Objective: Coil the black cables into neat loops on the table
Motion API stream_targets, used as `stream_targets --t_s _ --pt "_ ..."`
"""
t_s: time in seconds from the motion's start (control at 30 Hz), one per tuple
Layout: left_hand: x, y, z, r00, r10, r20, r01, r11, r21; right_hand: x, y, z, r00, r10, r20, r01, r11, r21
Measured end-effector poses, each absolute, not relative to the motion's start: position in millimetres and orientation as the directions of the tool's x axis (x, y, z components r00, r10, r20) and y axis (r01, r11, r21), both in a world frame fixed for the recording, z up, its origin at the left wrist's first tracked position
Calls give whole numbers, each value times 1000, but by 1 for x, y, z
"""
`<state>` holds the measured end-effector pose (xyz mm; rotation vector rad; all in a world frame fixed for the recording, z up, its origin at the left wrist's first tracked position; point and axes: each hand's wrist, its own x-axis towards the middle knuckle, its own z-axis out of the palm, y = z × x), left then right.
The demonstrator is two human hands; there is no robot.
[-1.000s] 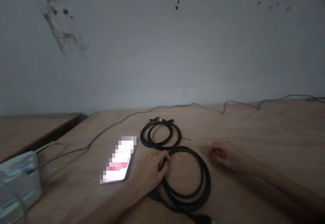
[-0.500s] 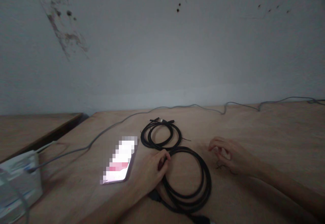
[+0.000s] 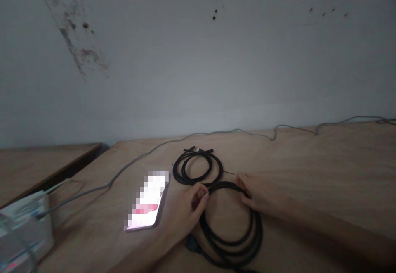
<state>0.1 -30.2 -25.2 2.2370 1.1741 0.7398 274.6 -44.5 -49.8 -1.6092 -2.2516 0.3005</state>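
A large coil of black cable [image 3: 233,242] lies on the wooden table, with a dark plug [image 3: 192,244] at its lower left. My left hand [image 3: 193,207] pinches the coil at its upper left side. On the upper right side of the same coil rests my right hand [image 3: 255,190], its thumb and fingers closed around the cable strands. Just behind, a smaller black cable coil [image 3: 182,169] lies flat, its connectors at the top and a thin twist tie sticking out to the right. A phone [image 3: 150,202] with a lit, blurred screen is left of my left hand.
At the lower left stands a white box-like device [image 3: 43,227] with cables. From it a thin grey cable [image 3: 131,161] runs across the wooden table [image 3: 324,169] and along the stained wall [image 3: 167,58]. A dark gap separates another tabletop at left.
My right hand has moved left from beside the large coil and closed on its upper right side. My left hand keeps its hold. The view has shifted slightly.
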Motion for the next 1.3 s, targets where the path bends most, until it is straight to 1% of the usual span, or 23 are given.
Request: stream_targets --t_s 0.1,0.23,0.37,0.43,0.57,0.63,0.73,0.8,0.87,0.97,1.03,1.17,1.23,1.3 --pt "0 -29 -27 456 852 257 564 -500 657 270 -44 -48 -308 944 116 881 329 -340" --pt "-3 -27 -30 410 863 295 584 -496 642 271 -49 -40 -300 949 100 916 316 -247" --pt "-5 -26 -31 367 852 373 553 -522 649 284 -52 -31 -385 907 171 888 414 -201" --pt "-6 -26 -30 360 842 402 530 -539 654 292 -52 -28 -433 878 204 872 466 -153" --pt "-7 -27 -32 343 822 455 525 -569 633 301 -51 -31 -466 836 290 862 503 -66" --pt "-8 -26 -34 319 816 482 515 -577 634 303 -51 -37 -432 821 373 871 487 -63" --pt "-8 -24 -37 269 814 515 513 -574 638 303 -52 -46 -335 807 486 894 435 -106" --pt "-8 -23 -39 243 806 539 530 -576 622 304 -53 -48 -281 807 520 905 403 -136" --pt "-8 -23 -40 244 800 548 548 -580 603 305 -53 -46 -283 815 505 895 414 -167" --pt "-9 -24 -40 295 798 526 562 -590 580 310 -52 -37 -421 805 417 833 526 -174" --pt "-9 -24 -40 316 801 508 568 -589 575 315 -49 -29 -532 762 370 780 611 -136" --pt "-9 -26 -39 323 806 495 567 -584 581 323 -39 -22 -694 645 320 685 728 19" --pt "-9 -26 -38 329 806 492 570 -585 577 329 -34 -23 -737 599 313 653 751 99" --pt "-9 -25 -39 319 805 500 577 -583 571 335 -29 -28 -750 567 340 639 754 154"
